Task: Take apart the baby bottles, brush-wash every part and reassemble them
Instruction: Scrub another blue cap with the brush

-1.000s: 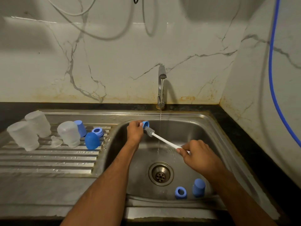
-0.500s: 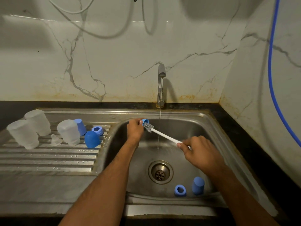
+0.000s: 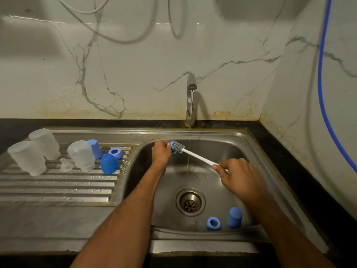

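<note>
two hands work over the sink: the left hand grips a small blue bottle part at the basin's far side, while the right hand pinches the brush handle. the brush's long axis slants from the right hand up-left, bristles meeting the part beside the water stream.

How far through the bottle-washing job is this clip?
Disassembly looks done: three bottle bodies, caps and a nipple lie apart on the drainboard. In hand: left hand holds a blue part, right hand works the brush. Left: ring, cap in the sink; reassembly.
</note>
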